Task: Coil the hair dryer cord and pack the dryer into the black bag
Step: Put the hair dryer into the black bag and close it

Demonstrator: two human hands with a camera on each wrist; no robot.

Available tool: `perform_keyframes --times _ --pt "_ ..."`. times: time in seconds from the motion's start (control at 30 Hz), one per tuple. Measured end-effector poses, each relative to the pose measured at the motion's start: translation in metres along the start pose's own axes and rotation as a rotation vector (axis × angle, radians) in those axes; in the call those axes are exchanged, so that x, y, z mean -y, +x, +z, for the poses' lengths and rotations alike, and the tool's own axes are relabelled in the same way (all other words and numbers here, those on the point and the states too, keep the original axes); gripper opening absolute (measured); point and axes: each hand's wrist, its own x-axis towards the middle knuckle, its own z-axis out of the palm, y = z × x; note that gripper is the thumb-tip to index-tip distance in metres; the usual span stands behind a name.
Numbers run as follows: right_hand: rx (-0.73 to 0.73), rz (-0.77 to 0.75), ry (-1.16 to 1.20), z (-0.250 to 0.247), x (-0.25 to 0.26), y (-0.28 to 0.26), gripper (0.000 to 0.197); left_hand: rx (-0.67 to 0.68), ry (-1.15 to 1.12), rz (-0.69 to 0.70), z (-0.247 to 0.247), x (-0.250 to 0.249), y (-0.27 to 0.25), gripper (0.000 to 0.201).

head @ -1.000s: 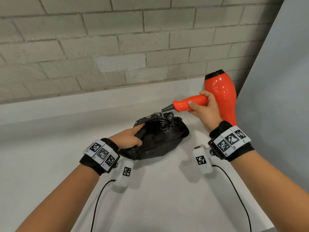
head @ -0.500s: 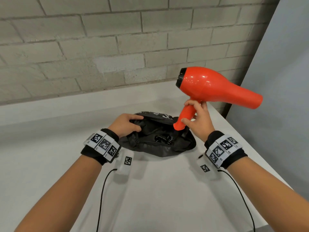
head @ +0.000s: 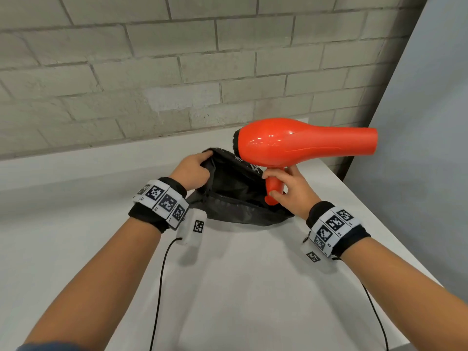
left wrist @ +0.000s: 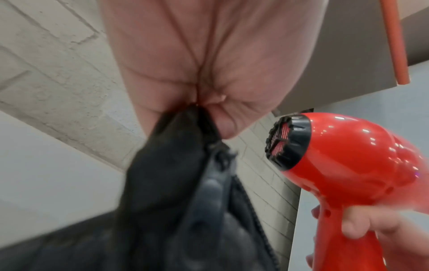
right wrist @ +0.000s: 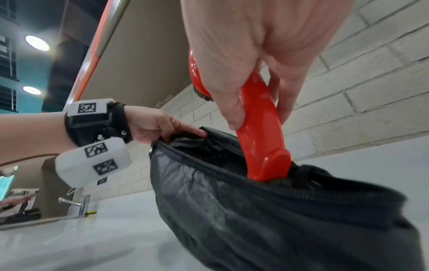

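Red and shiny, the hair dryer [head: 298, 145] is up in the air over the black bag [head: 238, 198], which sits on the white desk [head: 240, 287] near the brick wall [head: 177, 72]. My right hand [head: 288, 191] is wrapped round the dryer's handle, thumb on one side and fingers on the other. The fat body lies sideways above my hand and the thin end points to the right. The bottom of the handle is right at the bag's mouth, just touching the edge or a little inside. From the right wrist view it looks like it is going in, but I cannot be sure.

My left hand [head: 193, 171] pinches the far rim of the bag and lifts it, so the mouth stands open. That wrist is bent and low, close to the desk.

To do this step well, I think I should keep the rim pulled up and back, so the hole stays big. Then I should tip the dryer and slide it in slowly, handle first. The bag is soft, so it may fold shut or slide away if I push hard.

I cannot see the cord from here. It may be down in the bag.
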Motion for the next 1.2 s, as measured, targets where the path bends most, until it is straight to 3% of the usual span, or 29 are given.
perform_keyframes --times 0.13,0.37,0.53,0.67,0.8,0.9,0.97,1.07,1.2 --pt "0.12 -0.077 -0.109 0.002 0.001 -0.001 0.046 0.033 -0.064 0.095 -0.01 -0.01 -0.002 0.076" --pt "0.284 -0.158 -0.286 0.013 0.003 0.002 0.054 0.037 0.063 0.283 -0.003 -0.023 -0.004 0.075" --pt "0.3 -0.138 -0.384 0.014 0.004 0.005 0.055 -0.055 -0.064 0.47 0.003 -0.032 -0.013 0.07" --pt "0.472 -0.04 -0.585 0.014 0.006 0.011 0.048 -0.088 -0.274 0.566 0.005 -0.049 -0.022 0.061" --pt "0.495 -0.019 -0.599 0.021 0.001 0.011 0.049 -0.098 -0.424 0.579 0.008 -0.059 -0.024 0.061" --pt "0.541 -0.016 -0.614 0.022 0.0 0.011 0.046 -0.032 -0.371 0.562 0.012 -0.057 -0.028 0.055" --pt "0.544 -0.008 -0.586 0.018 0.001 0.008 0.043 -0.032 -0.2 0.58 0.016 -0.053 -0.028 0.046" --pt "0.557 0.002 -0.561 0.016 0.002 0.004 0.044 -0.033 0.107 0.592 0.021 -0.048 -0.025 0.064" --pt "0.593 -0.019 -0.493 0.017 0.003 0.001 0.049 -0.105 0.019 0.583 0.024 -0.044 -0.018 0.064"
